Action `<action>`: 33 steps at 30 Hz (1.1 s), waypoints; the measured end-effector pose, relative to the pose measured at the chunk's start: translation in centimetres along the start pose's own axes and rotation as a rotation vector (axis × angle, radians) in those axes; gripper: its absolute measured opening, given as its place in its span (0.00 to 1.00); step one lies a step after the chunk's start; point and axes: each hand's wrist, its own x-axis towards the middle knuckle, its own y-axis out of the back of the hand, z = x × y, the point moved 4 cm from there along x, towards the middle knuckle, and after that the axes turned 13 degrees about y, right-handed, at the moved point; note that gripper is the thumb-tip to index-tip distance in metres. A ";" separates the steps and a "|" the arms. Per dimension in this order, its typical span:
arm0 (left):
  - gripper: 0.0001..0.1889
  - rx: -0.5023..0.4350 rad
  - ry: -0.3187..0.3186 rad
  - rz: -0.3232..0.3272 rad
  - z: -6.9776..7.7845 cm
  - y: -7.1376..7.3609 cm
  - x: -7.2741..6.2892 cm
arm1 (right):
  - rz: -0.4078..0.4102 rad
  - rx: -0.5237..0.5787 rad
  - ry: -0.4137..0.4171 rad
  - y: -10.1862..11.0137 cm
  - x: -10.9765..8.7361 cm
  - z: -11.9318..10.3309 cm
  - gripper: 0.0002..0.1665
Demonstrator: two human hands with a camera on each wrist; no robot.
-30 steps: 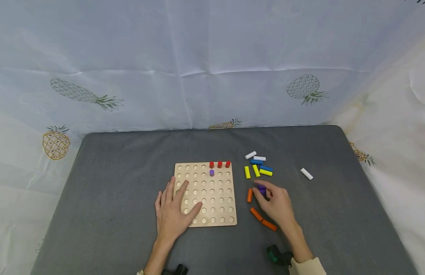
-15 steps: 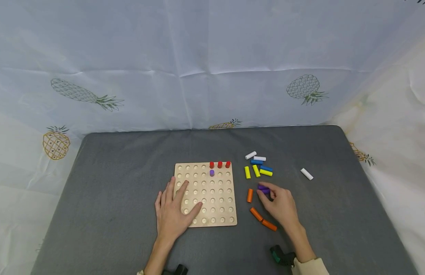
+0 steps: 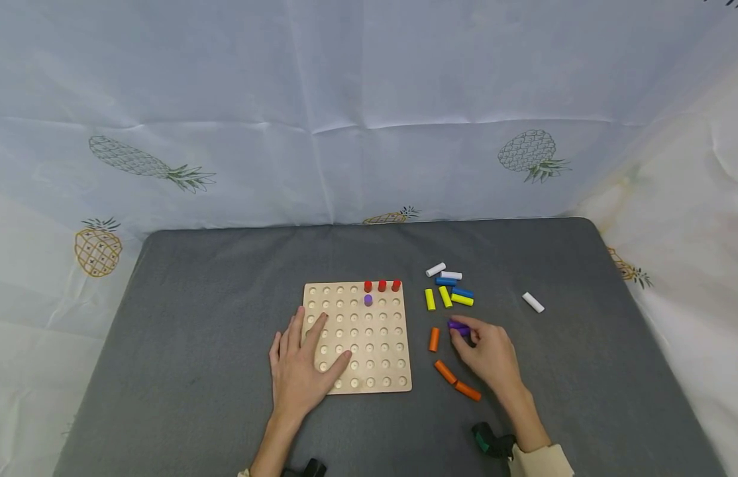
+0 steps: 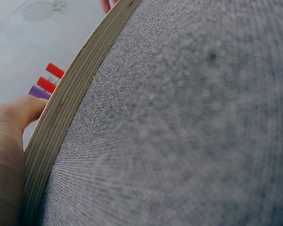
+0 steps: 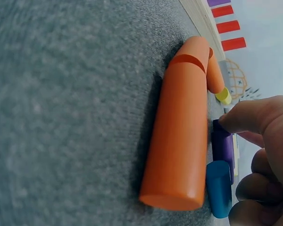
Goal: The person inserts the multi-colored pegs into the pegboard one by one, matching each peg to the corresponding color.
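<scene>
My left hand point(image 3: 306, 374) lies spread over the left side of a light wooden pegboard point(image 3: 381, 348) with rows of round holes. Several upright pegs stand at its top right: red pegs point(image 3: 382, 286) along the back row and one purple peg point(image 3: 368, 301) in front of them. To the right of the board, my right hand point(image 3: 488, 354) pinches a purple peg point(image 3: 455, 324) with thumb and index finger; another purple peg point(image 3: 464, 332) lies against it. In the right wrist view the thumb point(image 5: 245, 117) presses at the end of a dark purple peg point(image 5: 222, 148).
Orange pegs point(image 3: 445, 371) lie loose between the board and my right hand. Behind are yellow pegs point(image 3: 430, 299), blue pegs point(image 3: 445, 281) and white pegs point(image 3: 436, 269). A lone white peg point(image 3: 532, 303) lies farther right on the grey table point(image 3: 226, 298).
My right hand has shifted slightly right, its thumb and index finger closing in on the purple pegs. The left hand and board have stayed still.
</scene>
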 end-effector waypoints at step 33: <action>0.44 0.001 -0.020 0.015 0.0 0.1 0.0 | -0.178 -0.116 0.032 -1.0 1.2 -1.0 0.18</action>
